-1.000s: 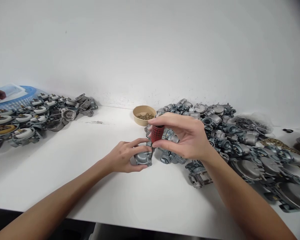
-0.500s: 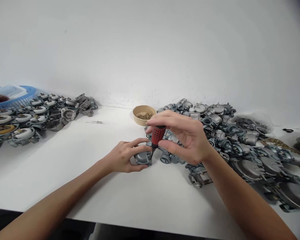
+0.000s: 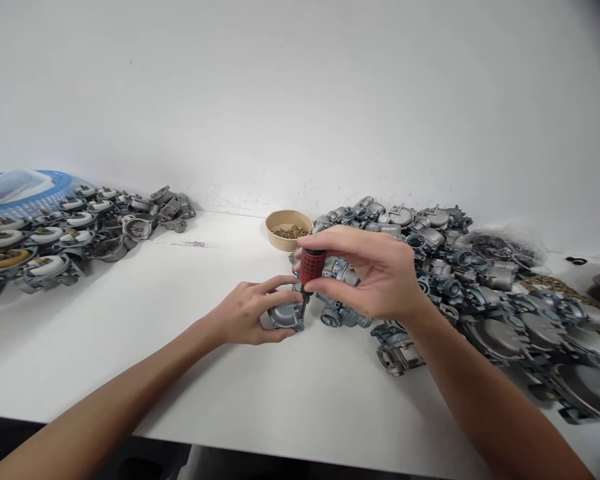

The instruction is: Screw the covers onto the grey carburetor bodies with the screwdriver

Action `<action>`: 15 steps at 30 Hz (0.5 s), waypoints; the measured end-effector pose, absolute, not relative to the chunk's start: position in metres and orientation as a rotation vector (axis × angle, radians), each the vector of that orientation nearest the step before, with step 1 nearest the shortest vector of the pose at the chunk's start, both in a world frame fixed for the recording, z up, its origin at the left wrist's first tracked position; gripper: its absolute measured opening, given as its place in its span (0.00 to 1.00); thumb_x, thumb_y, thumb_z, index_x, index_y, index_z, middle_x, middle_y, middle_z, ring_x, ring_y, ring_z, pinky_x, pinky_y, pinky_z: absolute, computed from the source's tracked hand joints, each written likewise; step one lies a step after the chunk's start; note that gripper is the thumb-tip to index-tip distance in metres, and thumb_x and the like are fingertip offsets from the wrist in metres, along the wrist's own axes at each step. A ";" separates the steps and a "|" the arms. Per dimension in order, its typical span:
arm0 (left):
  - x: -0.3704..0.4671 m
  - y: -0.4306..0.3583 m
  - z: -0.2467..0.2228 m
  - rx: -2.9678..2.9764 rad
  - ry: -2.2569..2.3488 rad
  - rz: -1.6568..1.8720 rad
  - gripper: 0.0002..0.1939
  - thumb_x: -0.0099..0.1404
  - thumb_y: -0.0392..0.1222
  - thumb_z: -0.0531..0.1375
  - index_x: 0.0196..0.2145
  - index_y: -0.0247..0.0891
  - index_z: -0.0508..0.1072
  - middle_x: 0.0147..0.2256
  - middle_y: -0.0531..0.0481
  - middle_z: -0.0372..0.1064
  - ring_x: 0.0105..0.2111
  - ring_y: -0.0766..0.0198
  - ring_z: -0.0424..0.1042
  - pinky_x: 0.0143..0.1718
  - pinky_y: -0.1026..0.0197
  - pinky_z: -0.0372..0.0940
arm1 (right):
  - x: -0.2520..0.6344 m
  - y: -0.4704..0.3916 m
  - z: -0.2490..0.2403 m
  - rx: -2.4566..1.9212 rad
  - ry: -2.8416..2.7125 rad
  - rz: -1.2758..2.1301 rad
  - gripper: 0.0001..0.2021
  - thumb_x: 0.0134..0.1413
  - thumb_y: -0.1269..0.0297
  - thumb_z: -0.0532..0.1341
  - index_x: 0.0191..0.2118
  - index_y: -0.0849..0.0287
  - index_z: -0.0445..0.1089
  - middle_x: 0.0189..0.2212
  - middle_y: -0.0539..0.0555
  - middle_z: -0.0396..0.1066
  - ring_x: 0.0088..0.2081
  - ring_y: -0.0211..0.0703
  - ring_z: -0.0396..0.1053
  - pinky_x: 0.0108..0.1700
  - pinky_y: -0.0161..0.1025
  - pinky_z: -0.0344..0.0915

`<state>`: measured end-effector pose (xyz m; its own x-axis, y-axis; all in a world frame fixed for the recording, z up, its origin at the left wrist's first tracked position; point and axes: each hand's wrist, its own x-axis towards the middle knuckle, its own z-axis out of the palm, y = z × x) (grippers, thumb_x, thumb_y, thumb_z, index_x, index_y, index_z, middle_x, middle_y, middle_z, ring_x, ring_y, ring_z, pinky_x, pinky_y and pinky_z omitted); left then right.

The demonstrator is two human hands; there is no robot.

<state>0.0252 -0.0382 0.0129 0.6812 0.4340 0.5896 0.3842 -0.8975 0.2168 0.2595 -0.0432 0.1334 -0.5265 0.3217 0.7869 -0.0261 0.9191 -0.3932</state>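
Note:
A grey metal carburetor [image 3: 286,315] rests on the white table, its rounded bowl facing up. The fingers of my left hand [image 3: 253,310] wrap around it from the left and press it down. In my right hand [image 3: 370,270] is a screwdriver [image 3: 312,268] with a red and black handle, gripped between thumb and fingers. It stands nearly upright, its shaft reaching the carburetor's right edge. My left fingers and the shaft hide part of that edge, so a screw there cannot be made out.
Behind my hands stands a tan bowl [image 3: 289,220] of small brass-coloured screws. Many carburetors [image 3: 433,267] are piled at the right, near a clear bag [image 3: 505,247] of dark small parts. More carburetor bodies with white floats [image 3: 47,265] lie at the left beside a blue basket [image 3: 60,181].
My right fingers have closed and turned around the screwdriver handle, which tilts slightly left of before. My left hand and the carburetor stay put. Another person's hand has mostly withdrawn from the blue basket.

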 end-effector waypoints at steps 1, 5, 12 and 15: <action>0.025 -0.038 0.013 2.820 0.682 1.023 0.22 0.67 0.53 0.64 0.56 0.44 0.69 0.57 0.41 0.72 0.22 0.70 0.71 0.26 0.63 0.67 | 0.258 -0.042 0.133 -0.218 -2.068 0.355 0.21 0.56 0.75 0.71 0.55 0.60 0.74 0.38 0.54 0.78 0.39 0.41 0.76 0.42 0.41 0.78; 0.025 -0.039 0.014 2.833 0.695 1.020 0.23 0.68 0.53 0.64 0.57 0.45 0.68 0.57 0.43 0.72 0.21 0.71 0.69 0.26 0.63 0.66 | 0.257 -0.041 0.133 -0.227 -2.054 0.194 0.18 0.56 0.71 0.72 0.52 0.62 0.76 0.34 0.54 0.77 0.37 0.42 0.73 0.38 0.42 0.76; 0.026 -0.039 0.013 2.829 0.718 1.010 0.21 0.67 0.54 0.63 0.53 0.44 0.71 0.54 0.43 0.74 0.23 0.70 0.70 0.24 0.64 0.64 | 0.258 -0.048 0.135 -0.215 -2.083 0.405 0.21 0.60 0.79 0.63 0.58 0.60 0.72 0.43 0.57 0.78 0.41 0.43 0.76 0.42 0.44 0.78; 0.026 -0.038 0.011 2.847 0.704 1.074 0.21 0.68 0.54 0.62 0.54 0.44 0.70 0.55 0.41 0.73 0.21 0.70 0.70 0.24 0.63 0.65 | 0.257 -0.046 0.135 -0.241 -2.050 0.303 0.17 0.56 0.74 0.71 0.51 0.61 0.77 0.38 0.56 0.76 0.37 0.41 0.75 0.37 0.40 0.76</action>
